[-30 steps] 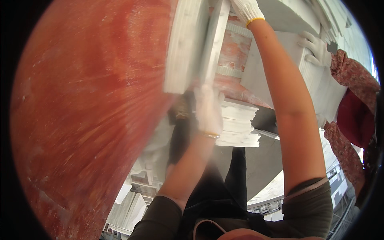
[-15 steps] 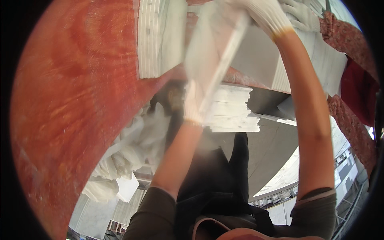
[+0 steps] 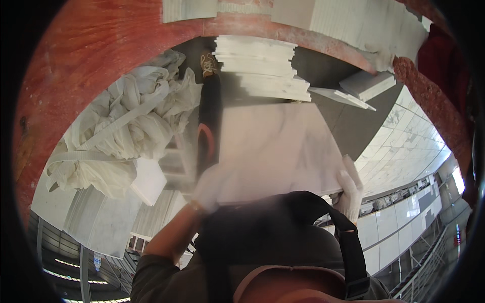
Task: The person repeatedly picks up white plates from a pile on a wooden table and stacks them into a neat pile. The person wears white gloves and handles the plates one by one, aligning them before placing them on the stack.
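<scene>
A pale marble tile [image 3: 278,151] with grey veining lies across the front of my body, its broad face up. My left hand [image 3: 207,188], in a white glove and blurred, grips its left edge near the lower corner. On the opposite edge, my right hand [image 3: 349,189], also gloved, has its fingers wrapped round the side. Just beyond the tile's far edge is a stack of similar tiles [image 3: 260,65], low beside the table, with uneven ends.
A curved red table [image 3: 65,101] spans the left and far side, with tile stacks [image 3: 353,22] on it. At right a co-worker's gloved hand [image 3: 381,58] is by two leaning slabs [image 3: 366,85]. Crumpled white sheeting [image 3: 136,111] lies at left.
Both hands have brought the tile back from over the table towards my body, and it has turned from tilted to broad face up. My view has shifted lower, showing more floor.
</scene>
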The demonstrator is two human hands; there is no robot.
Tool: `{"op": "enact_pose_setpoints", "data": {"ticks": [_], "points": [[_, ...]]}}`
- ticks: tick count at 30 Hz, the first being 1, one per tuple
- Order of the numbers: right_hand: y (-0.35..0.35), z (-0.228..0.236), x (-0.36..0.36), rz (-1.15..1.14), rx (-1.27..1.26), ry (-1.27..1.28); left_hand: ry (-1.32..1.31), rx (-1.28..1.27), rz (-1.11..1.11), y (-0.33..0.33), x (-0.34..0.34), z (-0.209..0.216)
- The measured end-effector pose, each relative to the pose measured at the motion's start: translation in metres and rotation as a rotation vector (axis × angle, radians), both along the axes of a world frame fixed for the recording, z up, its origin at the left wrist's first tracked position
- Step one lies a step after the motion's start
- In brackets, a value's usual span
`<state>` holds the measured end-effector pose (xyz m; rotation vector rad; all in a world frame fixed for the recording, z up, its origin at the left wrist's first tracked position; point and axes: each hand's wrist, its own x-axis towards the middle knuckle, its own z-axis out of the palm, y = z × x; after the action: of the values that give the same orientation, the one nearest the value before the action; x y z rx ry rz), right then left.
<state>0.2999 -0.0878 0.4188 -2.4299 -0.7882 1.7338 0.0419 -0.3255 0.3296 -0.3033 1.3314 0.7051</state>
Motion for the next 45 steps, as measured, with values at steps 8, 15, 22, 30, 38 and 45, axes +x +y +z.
{"op": "enact_pose_setpoints", "data": {"ticks": [8,15,22,30,38,45], "points": [[-0.073,-0.172,0.102,-0.248,-0.061,-0.063,-0.313,-0.324,-0.087,0.023,0.059,-0.177],[-0.094,-0.356,0.143,-0.251,-0.131,0.023,-0.152,-0.381,-0.238,0.005,0.099,-0.358],[-0.075,-0.453,0.146,-0.151,-0.125,0.042,0.022,-0.327,-0.223,-0.017,0.112,-0.465],[-0.052,-0.473,0.128,-0.186,-0.106,0.166,0.083,-0.253,0.214,0.002,0.115,-0.462],[0.053,-0.338,-0.012,0.514,-0.085,0.075,0.170,-0.204,0.606,0.059,0.025,-0.334],[0.248,-0.320,-0.374,0.818,0.731,0.716,0.286,0.322,0.993,0.210,-0.146,-0.279]]}}
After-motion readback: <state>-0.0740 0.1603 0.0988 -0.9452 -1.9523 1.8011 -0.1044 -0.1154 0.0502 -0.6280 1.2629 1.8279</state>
